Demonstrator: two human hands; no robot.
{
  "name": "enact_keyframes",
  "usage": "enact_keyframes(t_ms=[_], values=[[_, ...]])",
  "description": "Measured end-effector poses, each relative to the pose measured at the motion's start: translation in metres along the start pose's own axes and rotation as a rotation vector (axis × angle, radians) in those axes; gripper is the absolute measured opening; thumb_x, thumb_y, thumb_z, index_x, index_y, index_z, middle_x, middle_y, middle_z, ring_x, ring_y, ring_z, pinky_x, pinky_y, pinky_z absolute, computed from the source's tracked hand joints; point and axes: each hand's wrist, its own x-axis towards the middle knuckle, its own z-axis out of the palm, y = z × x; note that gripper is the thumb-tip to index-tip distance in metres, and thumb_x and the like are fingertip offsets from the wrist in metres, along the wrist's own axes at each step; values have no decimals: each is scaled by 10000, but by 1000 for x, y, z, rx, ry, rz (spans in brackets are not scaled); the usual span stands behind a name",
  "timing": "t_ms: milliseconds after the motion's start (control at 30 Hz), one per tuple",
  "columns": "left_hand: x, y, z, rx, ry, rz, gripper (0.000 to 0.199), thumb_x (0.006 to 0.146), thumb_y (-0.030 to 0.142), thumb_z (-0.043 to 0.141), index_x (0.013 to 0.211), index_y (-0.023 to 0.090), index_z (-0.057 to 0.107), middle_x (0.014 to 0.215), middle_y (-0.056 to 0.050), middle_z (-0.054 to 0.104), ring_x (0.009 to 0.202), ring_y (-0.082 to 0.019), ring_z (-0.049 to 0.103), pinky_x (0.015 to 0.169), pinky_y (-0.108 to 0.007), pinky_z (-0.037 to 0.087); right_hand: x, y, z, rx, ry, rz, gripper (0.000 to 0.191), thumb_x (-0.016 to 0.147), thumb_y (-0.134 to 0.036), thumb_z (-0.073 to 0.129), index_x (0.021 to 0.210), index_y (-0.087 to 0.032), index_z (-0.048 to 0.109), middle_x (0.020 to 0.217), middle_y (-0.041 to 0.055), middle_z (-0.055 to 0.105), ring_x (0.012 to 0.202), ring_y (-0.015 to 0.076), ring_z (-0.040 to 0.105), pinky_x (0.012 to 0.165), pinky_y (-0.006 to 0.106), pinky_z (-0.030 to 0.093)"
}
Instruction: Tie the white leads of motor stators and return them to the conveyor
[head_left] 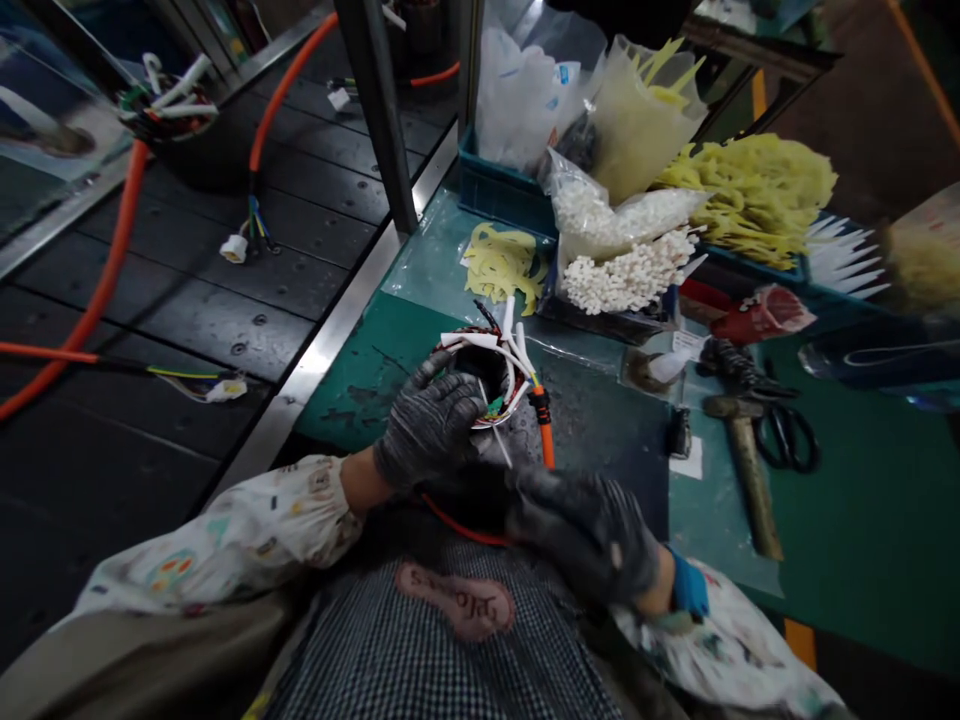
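In front of my apron stands a round wire-wound part (474, 341), which looks like a motor stator, with white sleeves and coloured wires around its rim. An orange cable (546, 440) comes off its right side. My left hand (433, 418), in a dark grey glove, grips the near left rim with its fingers curled over the opening. From that rim a thin white cord (502, 447) runs down toward my right hand (581, 525). This gloved hand is closed on the cord, low and to the right, and partly smeared by motion.
Right of the work lie a hammer (746, 470) and black-handled scissors (787, 438). Behind are yellow strips (501, 265), white tubes (622, 270) and teal bins (504, 190). A metal post (379, 110) and a roller conveyor (180, 300) with orange cables stand left.
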Motion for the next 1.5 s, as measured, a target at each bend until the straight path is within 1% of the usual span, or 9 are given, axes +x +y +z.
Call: enact_keyframes(t_ms=[133, 267, 367, 567, 733, 900, 1000, 1200, 1500], values=[[2, -1, 2, -94, 40, -1, 161, 1054, 357, 728, 1172, 248, 743, 1221, -49, 879, 1238, -263, 827, 1357, -521, 503, 55, 14, 9, -126, 55, 110, 211, 1087, -400, 768, 1203, -260, 877, 949, 70, 864, 719, 218, 769, 622, 310, 561], [9, 3, 1, -143, 94, -29, 85, 1035, 271, 765, 1118, 252, 768, 1205, -27, 890, 1218, -223, 841, 1395, -455, 443, 101, 17, 5, -404, -165, 229, 250, 1130, -364, 710, 1260, -230, 877, 961, 115, 876, 734, 255, 768, 626, 332, 488], [13, 5, 0, -150, 94, -48, 122, 1055, 273, 742, 1170, 274, 783, 1195, 1, 894, 1197, -214, 847, 1389, -462, 460, 119, 14, 0, -330, -272, 220, 190, 1106, -341, 738, 1136, -231, 891, 907, 88, 875, 760, 243, 775, 670, 323, 495], [13, 4, -1, -146, 78, -47, 90, 1058, 321, 763, 1129, 273, 791, 1211, -12, 898, 1188, -220, 851, 1366, -505, 509, 114, 21, -3, 135, -7, 236, 259, 1067, -421, 706, 1081, -240, 890, 988, 67, 903, 860, 256, 823, 784, 365, 621], [14, 3, -2, -116, 75, -27, 115, 1059, 310, 733, 1140, 255, 792, 1222, -41, 903, 1166, -233, 863, 1341, -534, 537, 112, 25, -12, 397, -197, 188, 267, 1080, -470, 731, 1085, -268, 907, 1055, 41, 913, 956, 256, 850, 908, 384, 658], [15, 5, -3, -123, 66, -14, 117, 1085, 291, 717, 1151, 257, 806, 1246, -26, 898, 1201, -225, 851, 1367, -527, 514, 109, 25, -11, 487, -44, 260, 401, 1091, -626, 732, 1062, -273, 921, 1048, 49, 911, 959, 266, 849, 886, 395, 687], [14, 6, -5, -105, 33, -33, 202, 1112, 285, 663, 1247, 244, 808, 1271, -25, 891, 1200, -229, 851, 1376, -519, 503, 106, 25, -16, 639, -95, 280, 452, 1077, -693, 735, 1087, -290, 939, 1107, 56, 922, 1064, 302, 870, 972, 440, 715], [10, 2, -4, -131, 25, -37, 246, 1040, 298, 761, 1278, 250, 798, 1176, -41, 901, 1153, -266, 867, 1371, -599, 504, 103, 31, -14, 545, -92, 273, 187, 973, -419, 879, 1098, -290, 932, 1080, 40, 926, 979, 270, 883, 946, 422, 722], [10, -1, -2, -148, 29, -34, 50, 1054, 303, 743, 1052, 258, 763, 1249, -25, 890, 1203, -234, 850, 1396, -504, 486, 105, 31, -5, 499, 30, 273, 146, 1003, -385, 837, 1075, -278, 905, 1088, 45, 920, 1003, 262, 871, 947, 422, 718]])
